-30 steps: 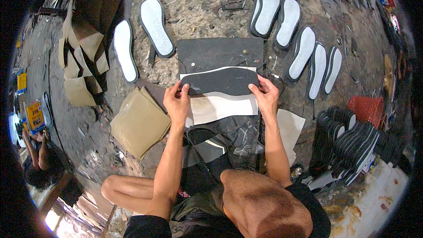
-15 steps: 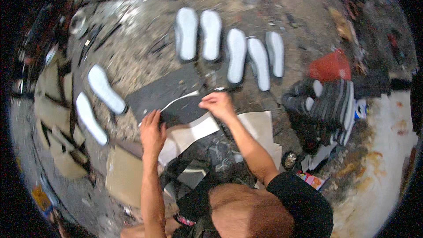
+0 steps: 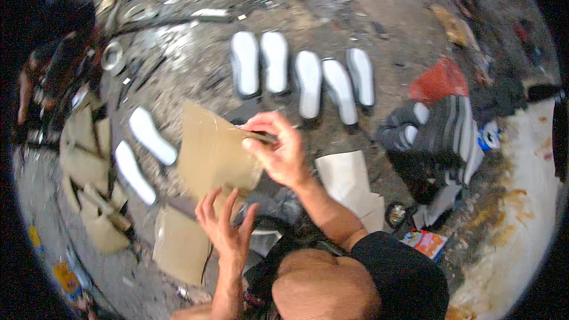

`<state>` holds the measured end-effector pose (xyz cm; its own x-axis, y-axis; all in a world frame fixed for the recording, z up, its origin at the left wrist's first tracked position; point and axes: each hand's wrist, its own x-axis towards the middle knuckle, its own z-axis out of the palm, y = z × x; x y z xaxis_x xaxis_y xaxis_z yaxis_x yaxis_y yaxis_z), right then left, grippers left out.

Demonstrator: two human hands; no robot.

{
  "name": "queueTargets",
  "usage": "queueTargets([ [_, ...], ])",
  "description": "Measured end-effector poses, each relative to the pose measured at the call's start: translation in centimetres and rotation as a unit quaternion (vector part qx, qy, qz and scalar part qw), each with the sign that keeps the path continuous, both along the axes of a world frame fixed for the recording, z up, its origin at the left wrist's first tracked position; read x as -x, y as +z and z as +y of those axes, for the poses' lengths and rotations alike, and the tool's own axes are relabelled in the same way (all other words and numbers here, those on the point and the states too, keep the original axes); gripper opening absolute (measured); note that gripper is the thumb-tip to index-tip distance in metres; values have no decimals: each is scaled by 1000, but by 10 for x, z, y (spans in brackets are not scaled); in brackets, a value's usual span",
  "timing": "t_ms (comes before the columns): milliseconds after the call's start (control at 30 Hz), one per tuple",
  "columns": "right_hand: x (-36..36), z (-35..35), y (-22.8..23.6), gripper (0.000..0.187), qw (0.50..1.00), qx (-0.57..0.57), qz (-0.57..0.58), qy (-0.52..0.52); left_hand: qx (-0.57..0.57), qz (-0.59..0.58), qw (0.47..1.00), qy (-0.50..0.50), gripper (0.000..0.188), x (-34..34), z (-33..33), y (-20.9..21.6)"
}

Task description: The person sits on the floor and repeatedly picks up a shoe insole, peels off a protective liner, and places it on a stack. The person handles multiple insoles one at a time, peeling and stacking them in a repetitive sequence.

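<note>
A tan, cardboard-like sheet (image 3: pixel 213 151) is raised over the work spot, tilted. My right hand (image 3: pixel 277 151) pinches its right edge between thumb and fingers. Something dark and narrow shows in that same grip; I cannot make out what it is. My left hand (image 3: pixel 228 225) is open, its fingers spread just under the sheet's lower edge; whether they touch it I cannot tell. Behind the sheet, a dark flat board (image 3: pixel 246 111) is mostly hidden.
Several white-topped soles (image 3: pixel 246 62) lie beyond my hands, with two more (image 3: pixel 153 136) to the left. Another tan sheet (image 3: pixel 181 246) rests near my left forearm. Pale sheets (image 3: pixel 345 181) and a stack of dark soles (image 3: pixel 441 124) are on the right, by a red piece (image 3: pixel 440 80).
The tan sheet is now up in my right hand, where a white sheet and a dark curved piece lay before. My left hand has moved nearer me and spread its fingers.
</note>
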<state>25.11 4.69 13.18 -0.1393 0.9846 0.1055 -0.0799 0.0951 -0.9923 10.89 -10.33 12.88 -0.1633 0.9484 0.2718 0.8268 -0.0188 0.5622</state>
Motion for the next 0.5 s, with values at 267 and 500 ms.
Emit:
queueTargets([
  [267, 11, -12, 42, 28, 945, -107, -34, 308, 35, 76, 995, -58, 81, 60, 46, 115],
  [500, 16, -24, 45, 31, 967, -146, -54, 200, 99, -191, 970, -109, 42, 80, 44, 91],
])
